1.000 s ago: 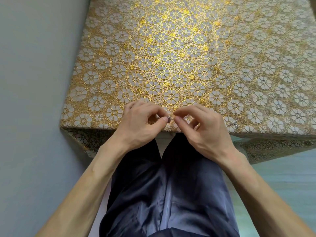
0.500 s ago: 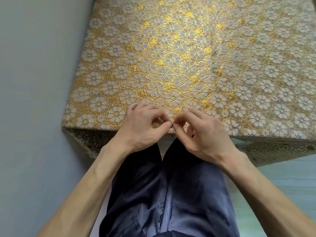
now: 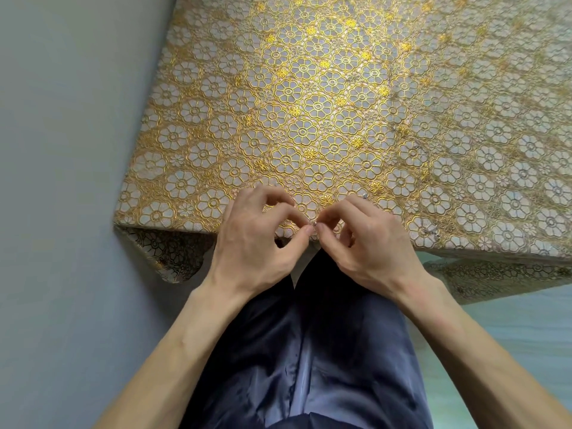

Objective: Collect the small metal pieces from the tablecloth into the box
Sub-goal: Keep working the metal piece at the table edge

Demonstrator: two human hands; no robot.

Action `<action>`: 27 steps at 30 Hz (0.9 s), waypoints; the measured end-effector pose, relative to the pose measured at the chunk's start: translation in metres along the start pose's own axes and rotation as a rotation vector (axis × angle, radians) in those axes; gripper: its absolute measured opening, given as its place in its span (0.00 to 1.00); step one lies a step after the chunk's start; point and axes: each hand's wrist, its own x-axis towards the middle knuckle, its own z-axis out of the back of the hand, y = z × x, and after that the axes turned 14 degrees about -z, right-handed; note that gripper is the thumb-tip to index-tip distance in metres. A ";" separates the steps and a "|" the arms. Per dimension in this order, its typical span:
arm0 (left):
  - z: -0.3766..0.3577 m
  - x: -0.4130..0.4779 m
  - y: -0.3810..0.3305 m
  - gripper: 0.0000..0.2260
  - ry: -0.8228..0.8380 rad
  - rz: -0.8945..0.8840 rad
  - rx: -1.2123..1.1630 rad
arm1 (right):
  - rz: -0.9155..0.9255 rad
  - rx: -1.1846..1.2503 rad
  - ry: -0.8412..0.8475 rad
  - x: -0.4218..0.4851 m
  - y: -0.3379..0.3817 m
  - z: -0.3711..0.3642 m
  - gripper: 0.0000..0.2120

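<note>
A gold and white flower-patterned tablecloth (image 3: 309, 103) covers the table. My left hand (image 3: 257, 239) and my right hand (image 3: 368, 243) meet at the table's near edge, thumbs and forefingers pinched together on a tiny silver metal piece (image 3: 313, 225). Other small metal pieces lie on the cloth: one just beyond my right knuckles (image 3: 365, 196), a pair near the right front edge (image 3: 435, 232), and faint ones farther back (image 3: 418, 148). No box is in view.
A grey wall (image 3: 62, 150) runs along the table's left side. The cloth hangs over the front edge (image 3: 173, 252). My legs in dark blue trousers (image 3: 306, 351) are below the hands, over a pale green floor (image 3: 510, 320) at right.
The view has shifted a little, so the table sits lower in the frame. Both hands stay pinched together at the front edge, fingertips working on the small piece.
</note>
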 end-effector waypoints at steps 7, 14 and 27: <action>-0.007 -0.005 -0.006 0.09 -0.012 0.093 -0.046 | 0.067 -0.095 -0.048 -0.001 -0.001 -0.005 0.09; -0.008 -0.004 -0.004 0.09 -0.005 0.112 -0.041 | 0.121 -0.170 -0.058 -0.001 0.001 -0.006 0.11; -0.010 -0.003 -0.014 0.11 -0.052 0.210 -0.034 | -0.004 -0.039 -0.012 -0.002 0.005 -0.003 0.09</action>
